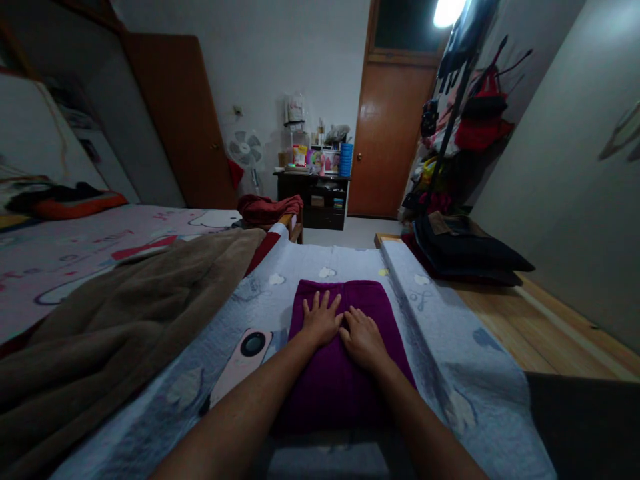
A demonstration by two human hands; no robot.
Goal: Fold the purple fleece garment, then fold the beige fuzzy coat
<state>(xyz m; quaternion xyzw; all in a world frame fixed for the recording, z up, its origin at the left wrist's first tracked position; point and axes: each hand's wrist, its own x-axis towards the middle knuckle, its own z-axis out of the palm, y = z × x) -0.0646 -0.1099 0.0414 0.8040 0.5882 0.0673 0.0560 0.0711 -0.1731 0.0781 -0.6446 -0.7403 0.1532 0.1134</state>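
Note:
A folded purple cloth (345, 393), perhaps a garment, lies flat in front of me on a pale blue patterned sheet (320, 257). My left hand (323, 320) rests palm down on its upper part with the fingers spread. Beside it, my right hand (364, 337) also lies on the cloth, its fingers stretched out and partly bunched near the left thumb. Neither hand grips anything. A pink phone (243, 363) with a round black camera ring lies face down on the sheet, left of the cloth and partly behind my left forearm.
A brown blanket (165, 313) spreads at the left. Folded dark clothes (465, 247) are stacked on a wooden surface (505, 320) at the right. Reddish cloth (267, 208) lies beyond the bed, before a dark cabinet (323, 217) and a fan (246, 150).

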